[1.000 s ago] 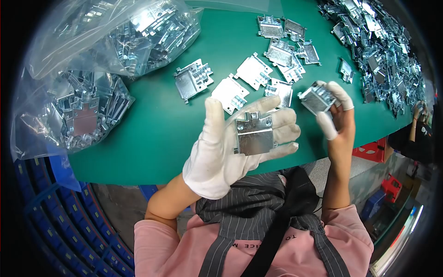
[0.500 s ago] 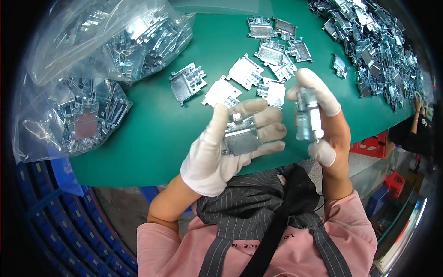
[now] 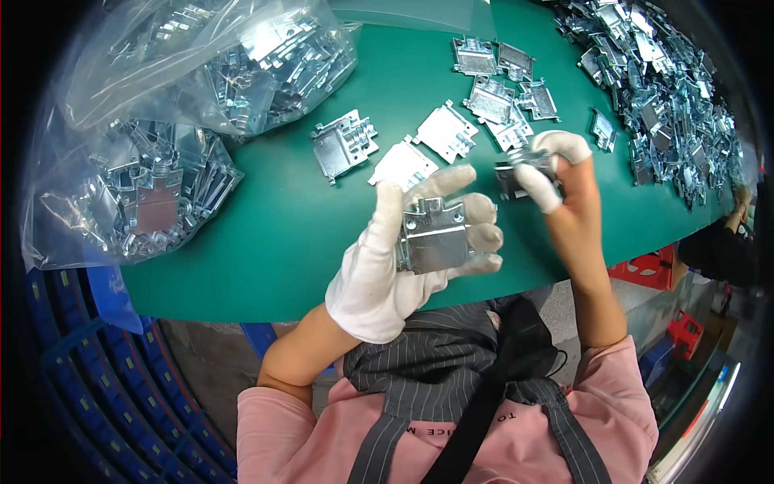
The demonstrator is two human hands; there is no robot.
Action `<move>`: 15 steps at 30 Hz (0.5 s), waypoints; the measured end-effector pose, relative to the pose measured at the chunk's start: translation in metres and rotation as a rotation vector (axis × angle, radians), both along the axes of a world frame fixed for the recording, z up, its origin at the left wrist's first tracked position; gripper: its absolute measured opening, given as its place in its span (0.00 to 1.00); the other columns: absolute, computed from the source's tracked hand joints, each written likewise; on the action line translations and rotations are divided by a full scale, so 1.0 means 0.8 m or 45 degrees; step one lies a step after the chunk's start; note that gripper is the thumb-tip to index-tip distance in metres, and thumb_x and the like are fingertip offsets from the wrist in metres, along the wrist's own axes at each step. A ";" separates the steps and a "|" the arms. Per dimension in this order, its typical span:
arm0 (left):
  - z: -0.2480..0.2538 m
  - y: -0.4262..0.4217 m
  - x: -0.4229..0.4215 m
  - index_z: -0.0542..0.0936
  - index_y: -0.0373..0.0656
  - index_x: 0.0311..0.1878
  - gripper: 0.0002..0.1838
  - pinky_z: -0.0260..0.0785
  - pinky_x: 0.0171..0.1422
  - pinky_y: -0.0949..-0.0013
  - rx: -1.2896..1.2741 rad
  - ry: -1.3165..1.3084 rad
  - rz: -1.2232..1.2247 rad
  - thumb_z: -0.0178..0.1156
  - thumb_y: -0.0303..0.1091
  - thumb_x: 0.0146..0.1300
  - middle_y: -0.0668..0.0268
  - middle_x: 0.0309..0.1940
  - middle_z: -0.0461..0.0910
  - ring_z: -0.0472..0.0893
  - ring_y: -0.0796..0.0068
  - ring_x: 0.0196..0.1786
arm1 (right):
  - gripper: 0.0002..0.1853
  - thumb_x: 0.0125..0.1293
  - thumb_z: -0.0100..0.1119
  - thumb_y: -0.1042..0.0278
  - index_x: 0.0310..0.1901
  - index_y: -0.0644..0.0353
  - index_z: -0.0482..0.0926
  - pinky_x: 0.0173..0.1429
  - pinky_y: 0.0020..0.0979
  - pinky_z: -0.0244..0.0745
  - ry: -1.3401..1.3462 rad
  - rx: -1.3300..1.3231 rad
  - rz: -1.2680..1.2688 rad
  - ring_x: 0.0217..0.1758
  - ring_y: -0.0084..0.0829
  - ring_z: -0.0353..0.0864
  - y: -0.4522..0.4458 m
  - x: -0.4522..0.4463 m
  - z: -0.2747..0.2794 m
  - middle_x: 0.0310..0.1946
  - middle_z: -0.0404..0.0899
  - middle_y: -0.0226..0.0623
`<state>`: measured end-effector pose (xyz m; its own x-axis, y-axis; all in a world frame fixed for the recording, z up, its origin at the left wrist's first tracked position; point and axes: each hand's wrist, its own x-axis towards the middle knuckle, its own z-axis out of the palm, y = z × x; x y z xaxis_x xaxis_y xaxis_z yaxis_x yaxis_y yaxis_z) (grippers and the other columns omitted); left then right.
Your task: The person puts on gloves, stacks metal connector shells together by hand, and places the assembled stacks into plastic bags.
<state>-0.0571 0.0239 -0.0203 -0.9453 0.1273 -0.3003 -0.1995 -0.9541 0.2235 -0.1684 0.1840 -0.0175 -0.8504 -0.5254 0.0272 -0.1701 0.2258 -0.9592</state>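
My left hand (image 3: 367, 278), in a white glove, cradles a shiny flat metal plate (image 3: 435, 242) with small lugs and holes on its upper edge. The thumb lies along one side of it and the curled fingers are behind the other. White covers are on the thumb and a finger of my right hand (image 3: 568, 189), which pinches a second metal plate (image 3: 509, 177), tilted and partly hidden by the fingers. Loose metal plates (image 3: 447, 131) of similar form lie on the green table just beyond both hands, with one single plate (image 3: 344, 145) farther left.
Clear plastic bags (image 3: 193, 202) full of metal parts sit at the left. A big heap of metal parts (image 3: 669, 113) covers the right side of the green table (image 3: 266, 266). Blue bins (image 3: 121, 387) stand below left, a red crate (image 3: 649, 270) below right. Another person's hand (image 3: 740, 202) shows at far right.
My right hand has turned over and moved its metal plate up and slightly left, farther from my body. The plate in my left hand is tilted a little differently. The camera view has shifted slightly.
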 end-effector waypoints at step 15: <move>0.012 0.005 0.000 0.60 0.37 0.60 0.37 0.69 0.54 0.58 -0.262 -0.110 0.049 0.41 0.62 0.61 0.56 0.49 0.72 0.74 0.62 0.51 | 0.30 0.50 0.61 0.55 0.56 0.57 0.70 0.54 0.36 0.62 0.844 0.451 0.673 0.47 0.40 0.69 -0.042 -0.014 0.060 0.46 0.71 0.40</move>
